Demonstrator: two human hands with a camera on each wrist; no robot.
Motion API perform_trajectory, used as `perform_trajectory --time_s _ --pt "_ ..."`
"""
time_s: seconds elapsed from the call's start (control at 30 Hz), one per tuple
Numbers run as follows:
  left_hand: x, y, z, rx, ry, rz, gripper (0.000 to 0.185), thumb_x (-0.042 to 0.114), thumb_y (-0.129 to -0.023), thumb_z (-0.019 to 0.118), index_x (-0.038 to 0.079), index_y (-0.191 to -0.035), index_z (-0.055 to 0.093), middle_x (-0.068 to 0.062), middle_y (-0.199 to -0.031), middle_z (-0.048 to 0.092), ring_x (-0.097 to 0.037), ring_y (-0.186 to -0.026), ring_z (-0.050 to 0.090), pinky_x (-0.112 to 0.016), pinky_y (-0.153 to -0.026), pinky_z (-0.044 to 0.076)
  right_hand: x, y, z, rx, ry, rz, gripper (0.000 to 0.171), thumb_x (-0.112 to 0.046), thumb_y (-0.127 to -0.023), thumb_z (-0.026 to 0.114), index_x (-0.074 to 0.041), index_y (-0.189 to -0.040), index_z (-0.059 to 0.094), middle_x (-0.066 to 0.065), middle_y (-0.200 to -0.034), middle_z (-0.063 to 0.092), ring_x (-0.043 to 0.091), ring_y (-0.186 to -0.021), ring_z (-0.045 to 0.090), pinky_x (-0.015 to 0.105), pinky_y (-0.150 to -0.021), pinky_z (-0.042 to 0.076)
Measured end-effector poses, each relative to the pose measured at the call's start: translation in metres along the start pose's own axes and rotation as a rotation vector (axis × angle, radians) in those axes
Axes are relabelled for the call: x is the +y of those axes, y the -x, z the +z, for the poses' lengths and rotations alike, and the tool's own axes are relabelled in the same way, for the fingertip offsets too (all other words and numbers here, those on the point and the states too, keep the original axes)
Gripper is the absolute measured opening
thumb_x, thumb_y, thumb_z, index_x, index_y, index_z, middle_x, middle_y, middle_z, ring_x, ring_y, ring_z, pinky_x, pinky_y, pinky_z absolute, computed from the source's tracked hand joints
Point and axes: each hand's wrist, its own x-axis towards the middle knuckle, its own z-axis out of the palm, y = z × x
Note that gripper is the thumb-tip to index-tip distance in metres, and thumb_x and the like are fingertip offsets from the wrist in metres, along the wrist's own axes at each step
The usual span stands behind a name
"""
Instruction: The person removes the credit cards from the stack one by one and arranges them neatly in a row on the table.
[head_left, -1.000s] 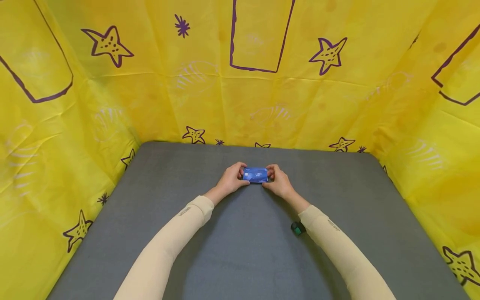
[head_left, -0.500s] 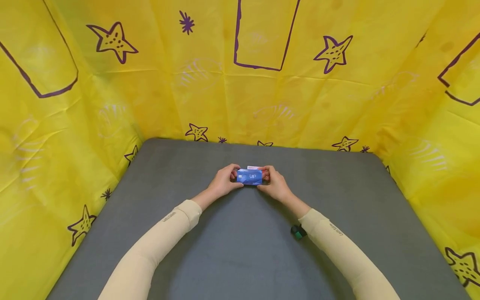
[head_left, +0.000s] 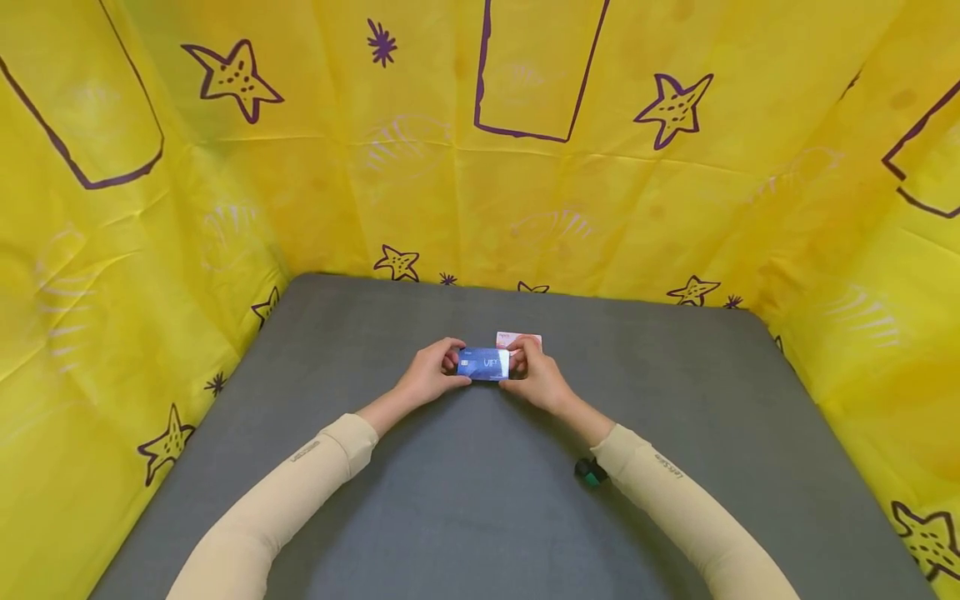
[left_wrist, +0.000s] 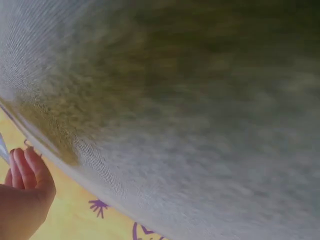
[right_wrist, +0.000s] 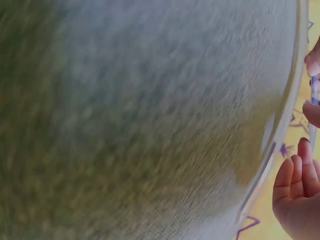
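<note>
Two cream sleeves [head_left: 300,483] reach forward from the near edge of the grey desk [head_left: 420,533], and I see bare grey surface all around them. Just beside the right sleeve a small green and black object [head_left: 589,472] lies on the desk; I cannot tell what it is. Farther in, near the middle of the desk, both hands meet over a blue card [head_left: 483,364] marked VIP. The left hand [head_left: 427,379] has its fingers curled round the card's left end, a pinching grip, and the right hand [head_left: 536,379] pinches the right end with thumb and fingertips. The card looks held just above the desk, roughly flat, though I cannot say whether its lower edge touches. Just behind it, partly covered by the right hand's fingers, a pale pink card [head_left: 517,340] lies flat on the desk.

There is open desk to the left, right and behind the hands, well apart from every edge. Beyond the far edge a yellow cloth [head_left: 315,192] printed with purple stars walls in the desk at the back and on both sides. Both wrist views are mostly blurred grey; each shows only curled fingers at its rim.
</note>
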Motion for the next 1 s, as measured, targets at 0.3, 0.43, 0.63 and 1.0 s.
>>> perform_trajectory --time_s 0.3,0.43,0.63,1.0 --pt "0.002 0.018 -0.017 -0.036 -0.023 -0.042 0.056 0.016 -0.076 0.085 0.002 -0.122 0.057 -0.005 -0.089 0.055 -0.017 -0.078 0.052 -0.028 -0.069 0.046 -0.013 0.002 0.012 -0.041 -0.025 -0.008 0.058 -0.006 -0.072 0.086 0.000 -0.119 0.052 0.005 -0.087 0.064 0.020 -0.077 0.057 0.027 -0.073 0.047" --pt "0.001 0.025 -0.024 -0.038 -0.031 -0.022 0.056 0.014 -0.075 0.086 0.001 -0.121 0.058 -0.006 -0.088 0.056 -0.019 -0.078 0.053 -0.029 -0.069 0.046 -0.019 0.002 0.017 -0.061 -0.017 -0.024 0.056 -0.006 -0.072 0.086 -0.001 -0.117 0.053 0.005 -0.087 0.066 0.020 -0.077 0.057 0.027 -0.073 0.047" --pt "-0.004 0.036 -0.035 -0.039 -0.037 0.006 0.055 0.014 -0.074 0.086 -0.001 -0.118 0.059 -0.007 -0.088 0.058 -0.018 -0.077 0.055 -0.029 -0.069 0.047 -0.029 0.003 0.025 -0.104 0.000 -0.025 0.055 -0.008 -0.072 0.085 -0.002 -0.117 0.054 0.003 -0.087 0.068 0.016 -0.078 0.057 0.025 -0.072 0.046" --pt "-0.012 0.057 -0.059 -0.105 -0.080 -0.013 0.053 0.015 -0.075 0.086 -0.002 -0.118 0.059 -0.006 -0.087 0.058 -0.019 -0.077 0.056 -0.030 -0.070 0.049 -0.045 0.003 0.041 -0.198 0.023 -0.043 0.052 -0.015 -0.075 0.085 -0.002 -0.116 0.056 0.002 -0.088 0.067 0.016 -0.077 0.056 0.024 -0.070 0.046"
